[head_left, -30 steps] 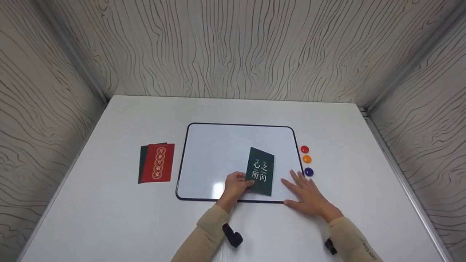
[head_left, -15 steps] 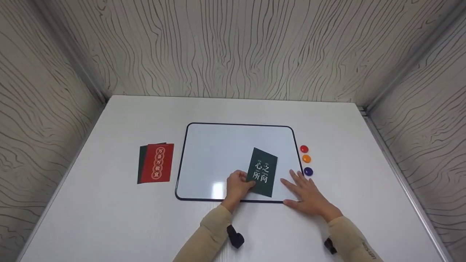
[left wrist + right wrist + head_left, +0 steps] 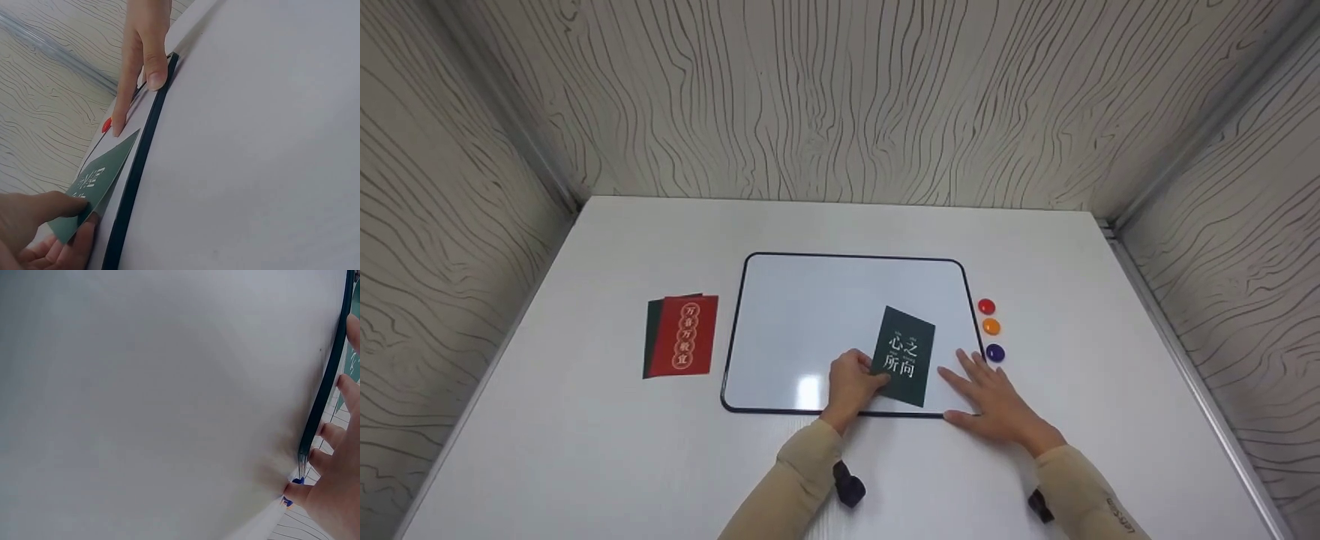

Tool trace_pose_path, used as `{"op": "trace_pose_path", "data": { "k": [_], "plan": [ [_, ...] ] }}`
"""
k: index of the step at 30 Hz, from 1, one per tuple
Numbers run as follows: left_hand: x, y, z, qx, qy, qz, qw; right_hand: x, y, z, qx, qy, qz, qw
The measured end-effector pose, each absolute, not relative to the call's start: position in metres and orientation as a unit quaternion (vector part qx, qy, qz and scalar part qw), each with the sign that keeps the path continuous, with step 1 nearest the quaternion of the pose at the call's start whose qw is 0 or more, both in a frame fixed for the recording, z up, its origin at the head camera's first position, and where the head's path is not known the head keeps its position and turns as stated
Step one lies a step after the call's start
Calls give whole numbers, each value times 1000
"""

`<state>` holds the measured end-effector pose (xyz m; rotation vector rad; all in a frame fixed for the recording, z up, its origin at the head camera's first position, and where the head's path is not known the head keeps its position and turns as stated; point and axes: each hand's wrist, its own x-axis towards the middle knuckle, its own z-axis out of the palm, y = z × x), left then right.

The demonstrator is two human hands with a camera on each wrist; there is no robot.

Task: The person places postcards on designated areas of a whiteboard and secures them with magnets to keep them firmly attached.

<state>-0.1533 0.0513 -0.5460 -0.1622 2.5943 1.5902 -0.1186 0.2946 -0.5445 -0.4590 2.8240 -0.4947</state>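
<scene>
My left hand (image 3: 853,382) pinches a dark green card (image 3: 905,352) with white Chinese characters by its lower left edge, thumb on the front and fingers behind. In the left wrist view the card (image 3: 95,185) tilts above the whiteboard surface, close to the frame. The card lies over the lower right part of a whiteboard (image 3: 802,315) with a dark frame. On the board's lower right corner rests my right hand (image 3: 994,401), fingers spread and straight, holding nothing. Just beyond its fingertips sits a dark blue round magnet (image 3: 995,352).
Right of the board, an orange magnet (image 3: 991,326) and a red magnet (image 3: 986,306) line up above the blue one. Left of it, a red card (image 3: 686,336) with gold characters overlaps a green card (image 3: 652,341). Patterned walls (image 3: 825,105) enclose the white table (image 3: 585,450).
The left hand has shifted the green card slightly to the right and a little toward me, tilting it a bit more. My right hand stays in place.
</scene>
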Motion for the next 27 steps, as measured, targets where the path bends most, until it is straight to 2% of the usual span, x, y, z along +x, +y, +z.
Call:
{"op": "trace_pose_path", "data": {
  "k": [5,20,27],
  "plan": [
    [-153,55,-545,-46,871,487,43,-119,295,-545,-164,967,-167,102],
    [-150,60,-545,-6,934,357,13,-119,294,-544,-162,967,-165,106],
    [-150,65,-545,-1,947,319,27,-120,295,-546,-156,966,-166,119]
  ]
}}
